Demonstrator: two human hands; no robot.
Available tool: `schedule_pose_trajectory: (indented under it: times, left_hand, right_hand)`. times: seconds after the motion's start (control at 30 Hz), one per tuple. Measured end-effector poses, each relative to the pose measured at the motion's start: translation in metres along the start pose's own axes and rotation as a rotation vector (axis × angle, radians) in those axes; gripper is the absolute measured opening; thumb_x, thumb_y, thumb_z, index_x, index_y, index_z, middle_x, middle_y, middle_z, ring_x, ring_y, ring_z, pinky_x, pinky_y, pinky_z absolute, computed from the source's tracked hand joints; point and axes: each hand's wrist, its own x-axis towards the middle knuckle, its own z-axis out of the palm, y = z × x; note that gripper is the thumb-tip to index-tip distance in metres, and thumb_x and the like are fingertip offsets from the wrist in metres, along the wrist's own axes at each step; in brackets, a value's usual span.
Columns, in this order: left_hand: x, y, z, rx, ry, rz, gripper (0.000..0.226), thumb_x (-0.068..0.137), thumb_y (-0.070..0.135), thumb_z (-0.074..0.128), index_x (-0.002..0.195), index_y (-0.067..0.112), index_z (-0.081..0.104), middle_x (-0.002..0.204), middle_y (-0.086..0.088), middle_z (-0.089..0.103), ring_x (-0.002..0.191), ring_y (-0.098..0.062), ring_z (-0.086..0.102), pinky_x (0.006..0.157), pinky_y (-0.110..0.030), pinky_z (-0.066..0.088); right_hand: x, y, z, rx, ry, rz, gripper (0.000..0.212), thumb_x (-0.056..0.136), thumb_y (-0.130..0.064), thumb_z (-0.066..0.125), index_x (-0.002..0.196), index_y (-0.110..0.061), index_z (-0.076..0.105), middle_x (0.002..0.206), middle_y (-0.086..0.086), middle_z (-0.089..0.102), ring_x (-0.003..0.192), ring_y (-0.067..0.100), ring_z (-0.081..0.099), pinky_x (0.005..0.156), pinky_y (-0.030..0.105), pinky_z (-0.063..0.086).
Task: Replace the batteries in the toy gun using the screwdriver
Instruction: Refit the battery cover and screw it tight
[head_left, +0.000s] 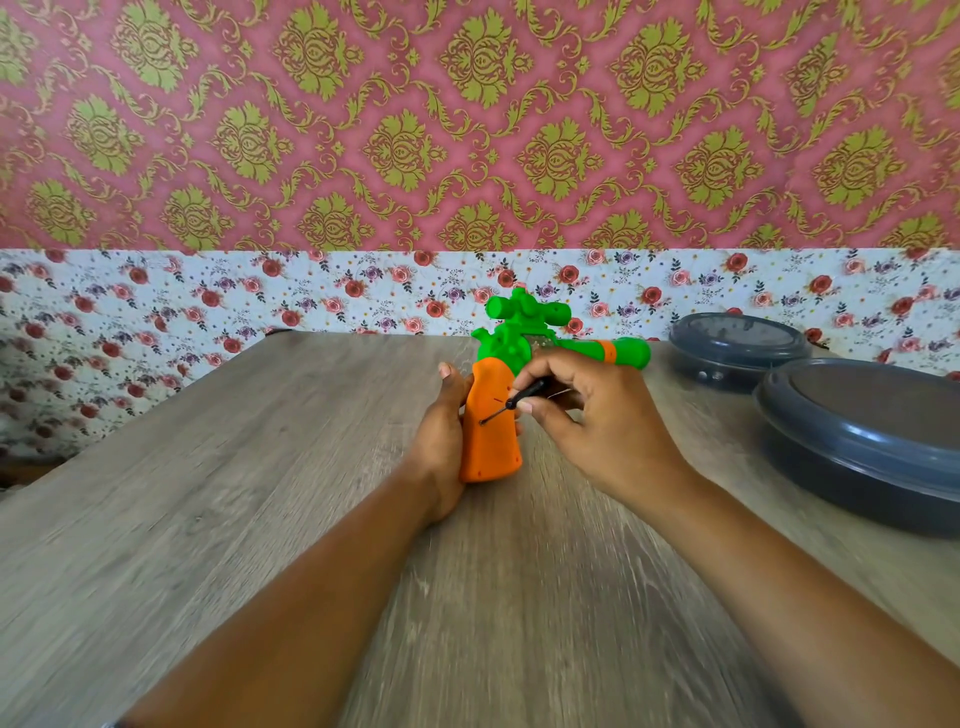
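My left hand (441, 431) grips the gun (493, 415) by its orange grip, held above the table (260, 519). My right hand (587, 415) pinches the screwdriver (511, 402), tip at the grip's screw. Cover on; I judge battery swap not begun.

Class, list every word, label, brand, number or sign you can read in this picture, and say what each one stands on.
None can be read.
Toy gun: no print shows on its orange grip or green body.
Screwdriver: plain, no marking visible.
Two grey lidded containers: no legible label; faint specks on the farther lid are too blurred to tell.
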Motion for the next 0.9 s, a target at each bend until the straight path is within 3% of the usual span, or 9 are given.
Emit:
schedule_pose_trajectory:
  times: [0.3,0.73,0.83,0.9]
  left_hand:
    - [-0.0011,0.0014,0.0009,0.01,0.001,-0.002,0.067,0.094,0.06,0.017,0.12,0.016,0.059,0.108,-0.014,0.068,0.091,-0.023,0.065,0.085,-0.039,0.051]
    - [-0.0039,0.0031,0.0031,-0.017,0.023,-0.009,0.057,0.095,0.058,0.022,0.101,0.02,0.064,0.099,-0.012,0.069,0.095,-0.028,0.063,0.094,-0.045,0.047]
    - [-0.0036,0.003,0.0024,-0.018,0.023,-0.012,0.058,0.095,0.058,0.021,0.101,0.02,0.064,0.098,-0.01,0.07,0.092,-0.026,0.063,0.09,-0.042,0.049]
    - [-0.0036,0.0032,0.0031,-0.004,0.025,-0.01,0.059,0.095,0.058,0.02,0.1,0.019,0.064,0.093,-0.009,0.07,0.085,-0.022,0.064,0.084,-0.037,0.05]
  right_hand:
    - [-0.0005,0.0007,0.001,-0.03,0.009,-0.037,0.011,0.081,-0.004,0.065,0.087,-0.014,0.066,0.086,-0.003,0.07,0.082,0.005,0.065,0.077,0.023,0.052]
    - [0.0002,0.003,0.0024,-0.033,0.008,-0.05,0.013,0.082,-0.001,0.064,0.087,-0.012,0.067,0.084,-0.001,0.07,0.077,0.005,0.066,0.071,0.019,0.053]
    - [-0.0007,0.001,-0.0002,-0.114,0.013,-0.095,0.003,0.083,-0.015,0.065,0.083,-0.013,0.067,0.073,-0.002,0.068,0.066,0.008,0.063,0.059,0.021,0.048]
    - [-0.0024,0.0009,0.001,-0.314,0.011,-0.122,0.029,0.085,-0.038,0.056,0.076,-0.012,0.064,0.061,0.002,0.062,0.054,0.015,0.056,0.05,0.033,0.043]
